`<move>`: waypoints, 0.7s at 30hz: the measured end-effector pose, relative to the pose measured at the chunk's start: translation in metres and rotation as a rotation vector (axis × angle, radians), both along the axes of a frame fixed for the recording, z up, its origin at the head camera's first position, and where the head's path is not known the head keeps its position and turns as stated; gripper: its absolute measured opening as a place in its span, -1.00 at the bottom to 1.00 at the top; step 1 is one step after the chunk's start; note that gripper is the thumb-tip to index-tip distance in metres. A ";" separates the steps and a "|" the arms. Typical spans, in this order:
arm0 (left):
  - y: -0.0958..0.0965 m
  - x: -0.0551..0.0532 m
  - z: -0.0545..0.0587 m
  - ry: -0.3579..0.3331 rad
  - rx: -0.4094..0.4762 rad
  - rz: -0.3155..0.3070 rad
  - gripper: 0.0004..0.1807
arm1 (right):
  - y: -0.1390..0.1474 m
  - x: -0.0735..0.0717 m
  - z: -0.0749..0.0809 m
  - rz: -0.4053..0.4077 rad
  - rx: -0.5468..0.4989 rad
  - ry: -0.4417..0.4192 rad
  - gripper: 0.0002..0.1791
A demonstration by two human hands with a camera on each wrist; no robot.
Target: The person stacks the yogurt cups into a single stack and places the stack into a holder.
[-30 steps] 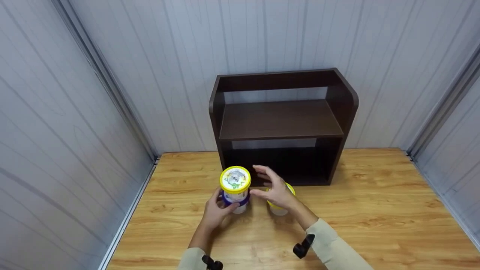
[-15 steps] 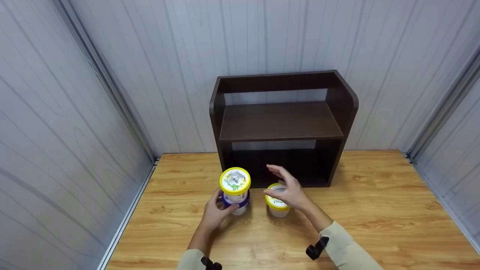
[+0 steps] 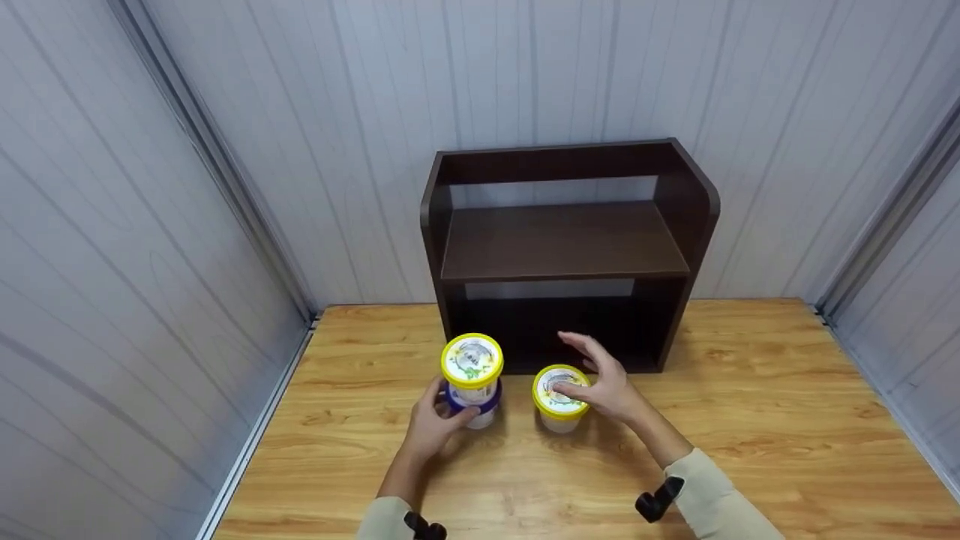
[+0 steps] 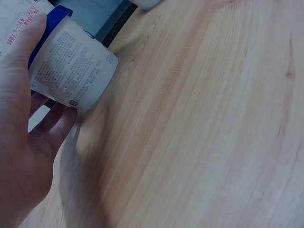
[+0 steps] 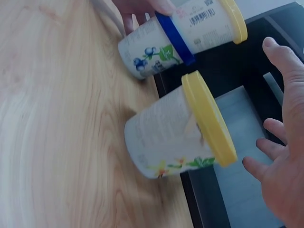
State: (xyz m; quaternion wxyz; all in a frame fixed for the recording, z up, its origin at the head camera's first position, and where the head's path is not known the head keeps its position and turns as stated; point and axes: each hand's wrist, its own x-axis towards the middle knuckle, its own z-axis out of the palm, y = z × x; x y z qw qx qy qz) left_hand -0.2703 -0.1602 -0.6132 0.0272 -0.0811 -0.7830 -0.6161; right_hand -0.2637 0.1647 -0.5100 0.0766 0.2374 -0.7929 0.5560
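1. The left hand (image 3: 433, 427) grasps a round white tub with a blue lid (image 4: 73, 66); a yellow-lidded white tub (image 3: 472, 361) sits atop it.
2. At the stack's three o'clock stands another yellow-lidded tub (image 5: 173, 135); the right hand (image 3: 611, 386), holding nothing, hovers above.
3. Twelve o'clock: a dark-brown two-tier shelf (image 3: 566, 240).

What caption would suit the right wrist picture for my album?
Open right hand beside a yellow-lidded tub; left hand gripping a two-tub stack.
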 end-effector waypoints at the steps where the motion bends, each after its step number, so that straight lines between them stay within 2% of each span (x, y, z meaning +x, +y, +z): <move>1: 0.000 0.000 0.000 -0.002 -0.001 0.003 -0.09 | 0.002 -0.001 -0.003 -0.006 0.008 -0.001 -0.12; 5: 0.002 0.002 0.005 -0.011 0.001 0.006 -0.09 | 0.011 -0.009 -0.025 -0.029 0.011 -0.014 -0.10; 8: 0.003 0.008 0.018 -0.010 0.008 -0.010 -0.11 | 0.017 -0.015 -0.042 -0.032 -0.003 -0.035 -0.10; 12: 0.002 0.016 0.034 -0.024 0.015 -0.039 -0.12 | 0.021 -0.015 -0.053 -0.001 -0.036 -0.069 -0.11; 17: 0.002 0.018 0.037 -0.033 0.029 -0.047 -0.11 | 0.021 -0.011 -0.063 0.053 -0.084 -0.120 -0.10; 21: 0.003 0.017 0.035 -0.030 0.032 -0.040 -0.10 | 0.021 -0.010 -0.071 0.052 -0.070 -0.123 -0.08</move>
